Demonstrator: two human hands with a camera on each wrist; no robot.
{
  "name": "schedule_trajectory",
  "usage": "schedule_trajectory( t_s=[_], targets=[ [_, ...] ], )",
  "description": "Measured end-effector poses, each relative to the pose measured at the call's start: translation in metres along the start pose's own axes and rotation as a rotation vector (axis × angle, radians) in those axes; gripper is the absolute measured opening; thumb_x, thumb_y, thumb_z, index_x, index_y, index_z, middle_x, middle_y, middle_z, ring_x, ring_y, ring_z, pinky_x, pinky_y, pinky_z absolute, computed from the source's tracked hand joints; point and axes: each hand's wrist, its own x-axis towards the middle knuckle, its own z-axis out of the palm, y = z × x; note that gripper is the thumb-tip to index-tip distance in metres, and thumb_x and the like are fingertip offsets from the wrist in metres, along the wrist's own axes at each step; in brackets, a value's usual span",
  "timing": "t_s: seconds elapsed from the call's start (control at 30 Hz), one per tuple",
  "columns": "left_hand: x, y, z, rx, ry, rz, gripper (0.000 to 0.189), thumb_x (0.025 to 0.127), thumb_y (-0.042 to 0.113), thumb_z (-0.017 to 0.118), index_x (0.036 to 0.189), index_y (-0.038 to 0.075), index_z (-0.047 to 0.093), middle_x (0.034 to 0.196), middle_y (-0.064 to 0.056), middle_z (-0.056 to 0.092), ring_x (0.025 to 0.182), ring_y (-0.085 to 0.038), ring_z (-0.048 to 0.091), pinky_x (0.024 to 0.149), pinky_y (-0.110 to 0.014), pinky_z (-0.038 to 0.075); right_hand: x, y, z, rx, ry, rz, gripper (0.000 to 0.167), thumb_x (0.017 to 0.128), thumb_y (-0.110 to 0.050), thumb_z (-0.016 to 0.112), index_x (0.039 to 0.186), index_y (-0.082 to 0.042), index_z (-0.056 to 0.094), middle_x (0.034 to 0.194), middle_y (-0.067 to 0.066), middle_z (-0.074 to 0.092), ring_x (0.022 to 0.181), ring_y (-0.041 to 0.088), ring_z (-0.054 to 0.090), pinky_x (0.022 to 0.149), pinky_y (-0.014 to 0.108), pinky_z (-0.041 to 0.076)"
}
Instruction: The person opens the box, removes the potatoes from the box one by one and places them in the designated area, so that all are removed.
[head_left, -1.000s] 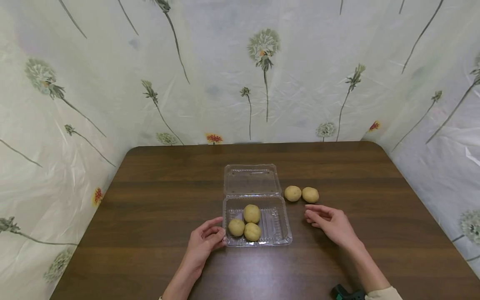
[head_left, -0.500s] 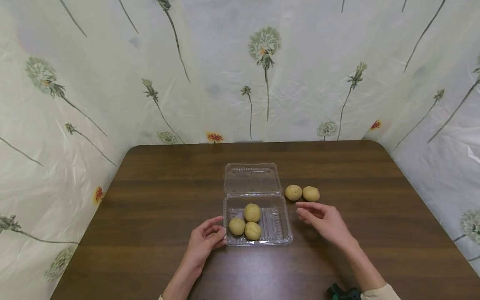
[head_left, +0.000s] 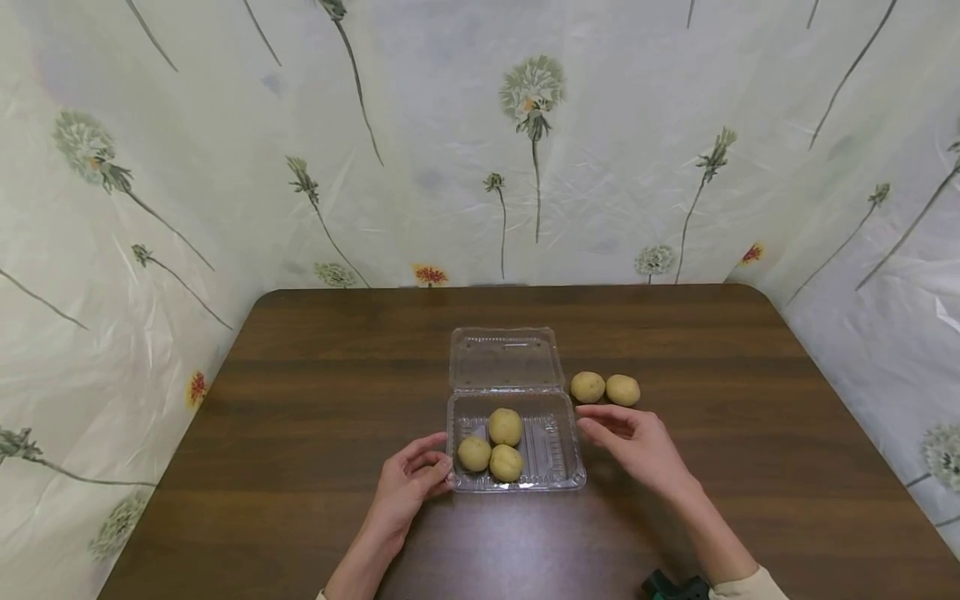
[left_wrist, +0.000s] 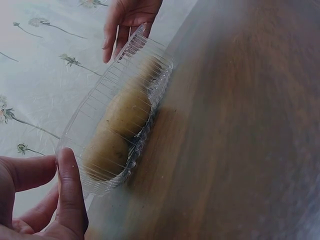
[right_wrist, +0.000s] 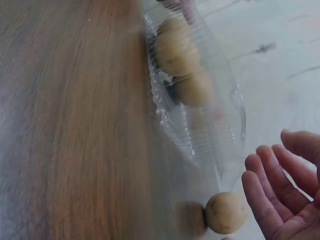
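A clear plastic clamshell container (head_left: 551, 485) lies on the table with its lid (head_left: 504, 360) folded back flat. Three potatoes (head_left: 506, 427) are grouped in the left part of its base. My left hand (head_left: 405, 487) pinches the container's left rim between thumb and finger, seen closer in the left wrist view. Just beyond the right rim is my right hand (head_left: 636, 442), its fingers loosely bent and holding nothing; in the right wrist view a gap shows between the fingertips and the container. Two more potatoes, one left (head_left: 587, 387) and one right (head_left: 622, 390), lie beyond that hand.
The dark brown wooden table (head_left: 337, 400) is backed by a pale sheet (head_left: 420, 208) printed with dandelions, which also covers both sides. A black object (head_left: 675, 586) with a bit of green sits by the right wrist at the bottom edge.
My right hand has moved left, from below the loose potatoes toward the container's right rim. The left hand, container and potatoes stay in place.
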Motion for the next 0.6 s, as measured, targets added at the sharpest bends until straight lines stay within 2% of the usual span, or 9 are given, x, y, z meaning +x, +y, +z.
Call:
schedule_trajectory(
  t_s=[0.3,0.6],
  targets=[
    [0.0,0.001,0.001,0.006,0.004,-0.001,0.046,0.09,0.0,0.069,0.133,-0.007,0.052,0.094,-0.008,0.061,0.079,-0.014,0.062,0.075,-0.029,0.058,0.003,-0.007,0.006,-0.036,0.003,-0.032,0.034,0.091,-0.029,0.072,0.115,-0.006,0.071,0.11,0.004,0.07,0.1,0.014,0.066,0.084,0.023,0.053],
    [0.0,0.0,0.001,0.002,0.002,0.003,0.046,0.09,0.001,0.069,0.132,-0.007,0.052,0.095,-0.009,0.061,0.08,-0.014,0.062,0.076,-0.029,0.058,0.004,-0.009,0.018,-0.037,-0.04,-0.059,0.031,0.091,-0.025,0.072,0.115,-0.004,0.071,0.109,0.005,0.071,0.099,0.016,0.067,0.085,0.024,0.053]
  ],
)
